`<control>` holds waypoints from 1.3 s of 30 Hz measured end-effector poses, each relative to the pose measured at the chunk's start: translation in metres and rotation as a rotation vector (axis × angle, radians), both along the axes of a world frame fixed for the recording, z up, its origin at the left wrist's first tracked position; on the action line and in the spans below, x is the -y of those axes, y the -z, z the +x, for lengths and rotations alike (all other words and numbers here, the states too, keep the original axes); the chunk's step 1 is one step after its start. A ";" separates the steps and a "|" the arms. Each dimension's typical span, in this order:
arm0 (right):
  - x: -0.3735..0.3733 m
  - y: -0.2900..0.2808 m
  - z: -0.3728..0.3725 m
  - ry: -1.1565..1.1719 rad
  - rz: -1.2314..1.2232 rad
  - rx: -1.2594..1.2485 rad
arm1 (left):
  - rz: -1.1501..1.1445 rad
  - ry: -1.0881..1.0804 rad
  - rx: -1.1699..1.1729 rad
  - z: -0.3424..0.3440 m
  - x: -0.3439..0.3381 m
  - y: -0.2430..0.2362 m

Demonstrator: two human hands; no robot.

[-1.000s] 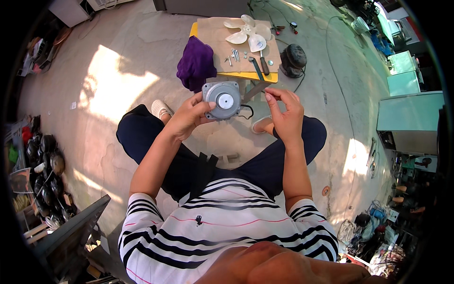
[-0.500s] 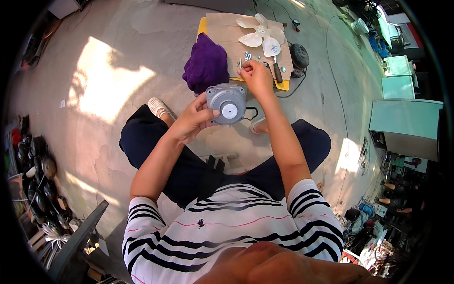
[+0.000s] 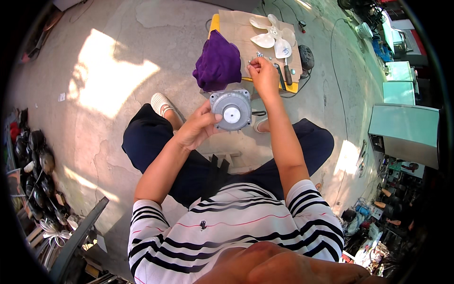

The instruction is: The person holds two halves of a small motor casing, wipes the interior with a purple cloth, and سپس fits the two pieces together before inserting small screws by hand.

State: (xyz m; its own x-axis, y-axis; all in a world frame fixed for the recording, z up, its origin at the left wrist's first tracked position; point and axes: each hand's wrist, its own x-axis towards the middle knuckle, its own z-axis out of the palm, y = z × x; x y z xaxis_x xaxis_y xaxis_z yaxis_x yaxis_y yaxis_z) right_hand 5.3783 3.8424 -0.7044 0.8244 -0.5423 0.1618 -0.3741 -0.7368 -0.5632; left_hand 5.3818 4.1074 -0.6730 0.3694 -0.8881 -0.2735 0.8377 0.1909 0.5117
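My left hand point(image 3: 199, 125) is closed around the side of a round grey fan motor point(image 3: 231, 100), its thumb by the pale central disc. A short black cable point(image 3: 258, 113) sticks out at the motor's right. Beyond the motor, my right hand point(image 3: 265, 79) is over the near part of a cardboard sheet point(image 3: 231, 23), thumb and fingertips pinched together. Whatever small thing they may hold is too small to make out. Several small screws point(image 3: 259, 55) lie just past these fingers. A screwdriver point(image 3: 288, 75) with a dark handle lies to the right, near a white five-bladed fan point(image 3: 274, 33).
The cardboard covers a low yellow-edged stand point(image 3: 214, 24). A crumpled purple cloth point(image 3: 217, 61) hangs at its left side. Against its right edge is a dark rounded object point(image 3: 306, 57) with a cable. Pale green cabinets point(image 3: 402, 125) stand at right; clutter lines both sides.
The whole view has shifted a little, so the stand appears farther right. The motor has tilted slightly in my left hand. My right fingers stay pinched near the screws.
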 end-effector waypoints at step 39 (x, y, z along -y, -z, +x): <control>-0.087 -0.108 -0.102 -0.171 0.866 0.272 | 0.078 -0.212 0.375 -0.008 0.008 -0.001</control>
State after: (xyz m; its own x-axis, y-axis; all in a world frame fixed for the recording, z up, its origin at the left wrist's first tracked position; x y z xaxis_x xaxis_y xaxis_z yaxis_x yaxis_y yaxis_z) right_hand 5.2759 3.9298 -0.5965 0.8977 -0.4385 -0.0433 -0.0729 -0.0509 -0.9960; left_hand 5.3737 4.0994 -0.6719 0.6279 -0.7639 -0.1494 0.5377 0.2869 0.7928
